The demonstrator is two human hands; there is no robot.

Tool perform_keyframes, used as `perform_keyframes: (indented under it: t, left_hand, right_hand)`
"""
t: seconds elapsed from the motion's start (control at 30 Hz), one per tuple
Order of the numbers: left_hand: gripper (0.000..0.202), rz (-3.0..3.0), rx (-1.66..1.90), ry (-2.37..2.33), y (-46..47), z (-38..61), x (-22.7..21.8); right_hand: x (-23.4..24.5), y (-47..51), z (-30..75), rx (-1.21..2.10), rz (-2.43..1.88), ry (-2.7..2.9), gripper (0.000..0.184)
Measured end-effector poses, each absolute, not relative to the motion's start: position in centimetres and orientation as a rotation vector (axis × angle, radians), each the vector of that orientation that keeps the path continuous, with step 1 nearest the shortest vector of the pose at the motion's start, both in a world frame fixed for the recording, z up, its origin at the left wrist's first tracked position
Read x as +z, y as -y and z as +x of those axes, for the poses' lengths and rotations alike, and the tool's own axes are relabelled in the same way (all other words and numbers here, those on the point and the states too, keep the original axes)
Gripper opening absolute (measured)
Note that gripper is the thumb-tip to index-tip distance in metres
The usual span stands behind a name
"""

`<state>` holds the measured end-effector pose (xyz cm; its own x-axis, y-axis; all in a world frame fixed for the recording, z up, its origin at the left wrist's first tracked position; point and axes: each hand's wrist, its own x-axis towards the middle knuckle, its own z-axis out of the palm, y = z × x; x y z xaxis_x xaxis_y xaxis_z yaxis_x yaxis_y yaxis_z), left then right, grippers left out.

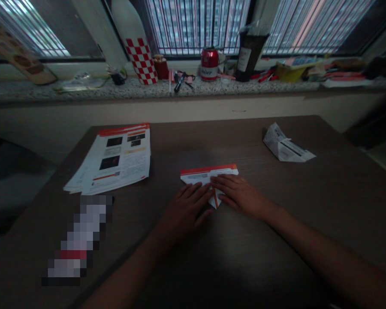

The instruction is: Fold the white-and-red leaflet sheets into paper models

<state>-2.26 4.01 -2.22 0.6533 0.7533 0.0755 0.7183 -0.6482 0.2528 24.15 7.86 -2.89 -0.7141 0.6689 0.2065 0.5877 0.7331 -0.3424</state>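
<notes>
A folded sheet of printed paper (209, 168) with an orange-red top band lies on the table in front of me. Its lower part narrows to a point facing me. My left hand (189, 206) rests flat on its left side, fingers stretched out. From the right, my right hand (241, 193) presses flat on the paper, fingers extended near the middle. The fingertips of both hands nearly meet over the centre and hide part of the folds.
A stack of printed sheets (125, 159) lies at the table's left, above a blurred-out object (80, 240). A folded paper shape (286, 146) stands at the far right. The windowsill (193, 90) holds a red can (209, 64), a checkered bottle (140, 60) and a dark cup (247, 56).
</notes>
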Motion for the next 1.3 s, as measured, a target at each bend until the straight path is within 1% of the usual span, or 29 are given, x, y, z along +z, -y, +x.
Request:
perform_keyframes:
  t: [0.17, 0.37, 0.6, 0.97, 1.17, 1.3]
  left_hand:
    - [0.055, 2.657, 0.227, -1.207, -4.04, -2.17, -2.17]
    - [0.056, 2.688, 0.212, -1.196, -4.07, -2.41, -2.34]
    - [0.053, 2.679, 0.298, -1.142, -4.15, -2.79, -2.28]
    - [0.051, 2.639, 0.288, -1.163, -4.16, -2.79, -2.37]
    - [0.052, 2.638, 0.266, -1.172, -4.21, -2.87, -2.9]
    - [0.05, 2.64, 0.286, -1.174, -4.19, -2.8, -2.78]
  right_hand:
    - [-2.73, -8.03, 23.97, 0.334, -0.981, 2.657, 0.051]
    - [-2.84, -8.08, 24.0, 0.304, -0.97, 2.659, 0.042]
    - [-2.81, -8.05, 24.09, 0.312, -0.94, 2.637, 0.044]
    - [-2.87, -8.0, 23.97, 0.415, -0.954, 2.561, 0.042]
    - [-3.09, -8.0, 23.71, 0.49, -1.02, 2.452, 0.052]
    - [-3.19, -7.91, 23.8, 0.454, -1.031, 2.469, 0.046]
